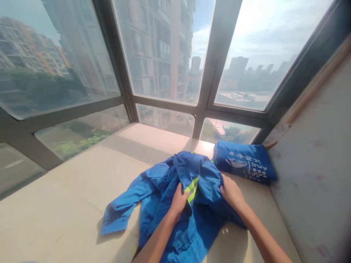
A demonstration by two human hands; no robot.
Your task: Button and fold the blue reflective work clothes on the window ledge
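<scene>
A blue jacket (159, 182) lies crumpled on the pale window ledge (76, 197), one sleeve stretched out to the left. Near its middle, my left hand (180, 200) pinches the cloth beside a yellow-green reflective strip (192, 188). My right hand (231, 190) grips the jacket's right side, its fingertips partly hidden by the fabric. The lower part of the jacket hangs toward me, between and below my forearms.
A folded blue cloth item (244, 160) with white print rests at the back right, against the patterned wall (315, 175). Framed windows (164, 54) close off the left and back of the ledge.
</scene>
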